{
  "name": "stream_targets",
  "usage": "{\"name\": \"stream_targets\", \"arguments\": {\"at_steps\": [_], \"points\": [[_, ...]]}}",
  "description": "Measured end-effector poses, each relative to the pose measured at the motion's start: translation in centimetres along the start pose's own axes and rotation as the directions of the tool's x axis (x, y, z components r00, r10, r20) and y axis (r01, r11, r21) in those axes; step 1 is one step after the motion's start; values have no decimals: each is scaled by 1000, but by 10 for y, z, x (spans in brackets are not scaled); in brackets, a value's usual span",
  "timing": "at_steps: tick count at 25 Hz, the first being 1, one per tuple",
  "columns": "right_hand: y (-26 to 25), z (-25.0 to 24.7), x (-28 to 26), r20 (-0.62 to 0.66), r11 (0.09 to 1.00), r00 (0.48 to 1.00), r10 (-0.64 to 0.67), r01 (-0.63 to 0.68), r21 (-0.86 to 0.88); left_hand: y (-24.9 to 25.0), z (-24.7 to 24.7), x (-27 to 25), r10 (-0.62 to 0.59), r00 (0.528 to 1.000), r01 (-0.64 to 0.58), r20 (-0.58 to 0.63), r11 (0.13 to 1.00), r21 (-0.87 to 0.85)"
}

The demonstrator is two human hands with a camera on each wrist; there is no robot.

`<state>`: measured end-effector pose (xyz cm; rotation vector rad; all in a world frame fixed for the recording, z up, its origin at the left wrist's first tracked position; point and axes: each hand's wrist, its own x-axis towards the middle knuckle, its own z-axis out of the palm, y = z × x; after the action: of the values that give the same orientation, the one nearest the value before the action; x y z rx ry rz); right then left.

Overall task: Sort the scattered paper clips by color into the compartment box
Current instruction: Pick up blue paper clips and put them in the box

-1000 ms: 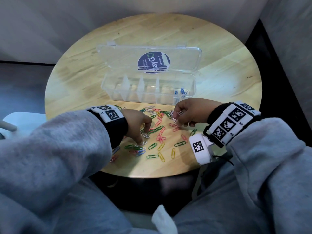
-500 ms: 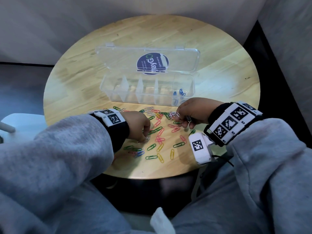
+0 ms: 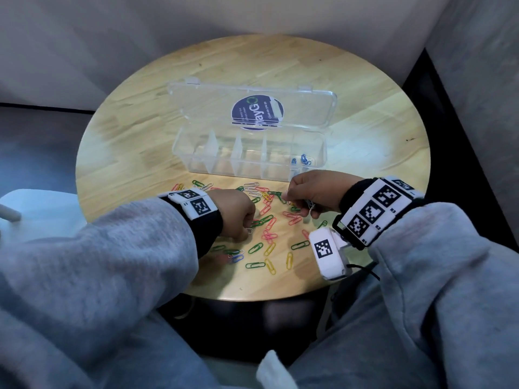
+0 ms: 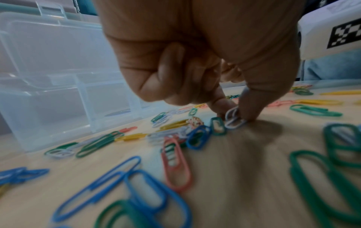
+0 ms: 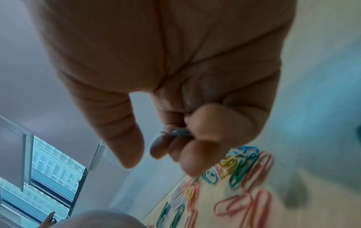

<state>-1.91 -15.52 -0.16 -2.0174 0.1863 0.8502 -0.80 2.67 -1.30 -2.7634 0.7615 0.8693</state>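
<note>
Paper clips (image 3: 269,237) in several colours lie scattered on the round wooden table in front of a clear compartment box (image 3: 196,161). A few blue clips (image 3: 302,159) sit in its rightmost compartment; the others look empty. My left hand (image 4: 233,115) is down in the pile, thumb and index finger pinching a white clip (image 4: 232,119) against the tabletop. My right hand (image 3: 309,197) hovers just in front of the box's right end. Its curled fingers hold a small bunch of white clips (image 5: 175,131), and the thumb sticks out free.
The box's lid (image 3: 252,108) lies open behind it with a round blue sticker (image 3: 257,112) on it. The table's near edge (image 3: 252,297) runs just past the clips, above my lap. A white chair seat (image 3: 36,211) stands at the left. Bare wood surrounds the box.
My left hand has curled and drawn slightly back, now pinching a white clip. My right hand has shifted a little right and up from the pile, still holding its white clips.
</note>
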Motion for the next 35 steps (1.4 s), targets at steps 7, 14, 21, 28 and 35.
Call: {"name": "stream_targets", "arguments": {"at_steps": [7, 14, 21, 28, 35], "points": [[-17, 18, -4, -83, 967, 996, -23, 1, -256, 0, 0, 1, 69, 997, -64, -33, 989, 136], [-25, 47, -3, -60, 857, 997, -45, 8, -515, -15, 6, 1, 53, 989, -49, -138, 998, 31], [-27, 50, -2, -70, 870, 995, -64, 21, -493, -17, 6, -1, 62, 995, -62, -77, 998, -3], [-30, 64, -4, 22, 811, 994, -111, 103, -576, -45, -23, -13, -12, 984, -89, -177, 829, -553], [-42, 88, 4, 149, 632, 981, -125, 194, -750, -72, -33, -28, -154, 984, -65, -90, 164, -984]]}}
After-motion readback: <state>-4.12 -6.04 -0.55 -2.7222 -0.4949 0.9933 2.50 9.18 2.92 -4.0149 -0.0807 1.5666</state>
